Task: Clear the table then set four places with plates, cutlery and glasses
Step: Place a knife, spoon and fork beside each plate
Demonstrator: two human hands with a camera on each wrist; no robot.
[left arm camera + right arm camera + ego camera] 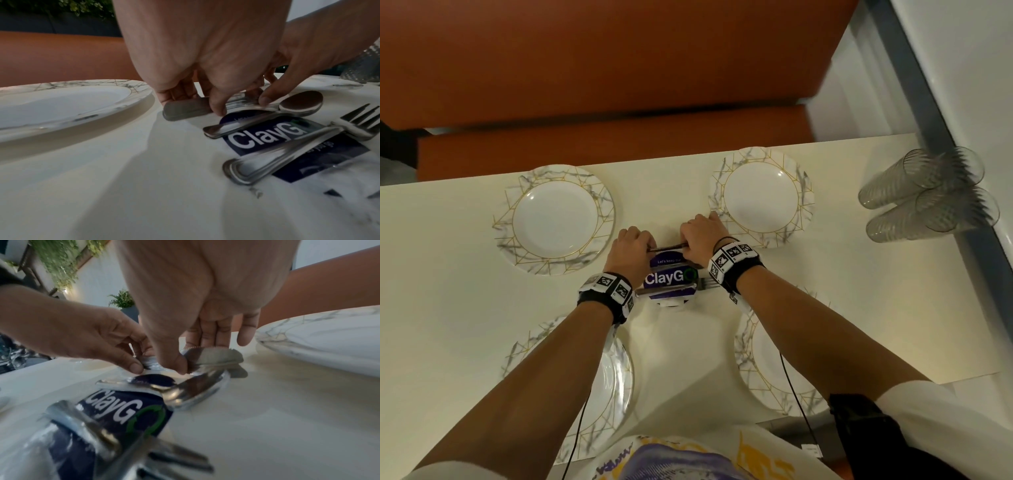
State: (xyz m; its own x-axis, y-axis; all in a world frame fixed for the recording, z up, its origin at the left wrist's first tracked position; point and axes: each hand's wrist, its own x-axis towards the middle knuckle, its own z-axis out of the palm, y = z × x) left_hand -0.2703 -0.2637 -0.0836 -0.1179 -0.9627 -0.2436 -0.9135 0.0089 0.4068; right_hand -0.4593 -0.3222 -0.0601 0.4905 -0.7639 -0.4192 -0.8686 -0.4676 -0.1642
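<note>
At the table's middle, both hands hold one table knife (667, 247) just above the table. My left hand (631, 240) pinches its grey handle (185, 108) between thumb and fingers. My right hand (697, 233) pinches the serrated blade (211, 355). A spoon (300, 104) lies right below the knife, and a fork (287, 146) lies nearer me, both across a purple "ClayGo" sticker (667, 277). Four marbled, gold-lined plates are laid out: far left (554, 219), far right (762, 195), near left (616, 377) and near right (767, 363), the near two partly hidden by my forearms.
Several clear plastic glasses (928, 195) stand bunched at the table's far right, against a grey wall edge. An orange bench (619, 144) runs along the far side of the table. Bare white tabletop (448, 308) stretches to the left.
</note>
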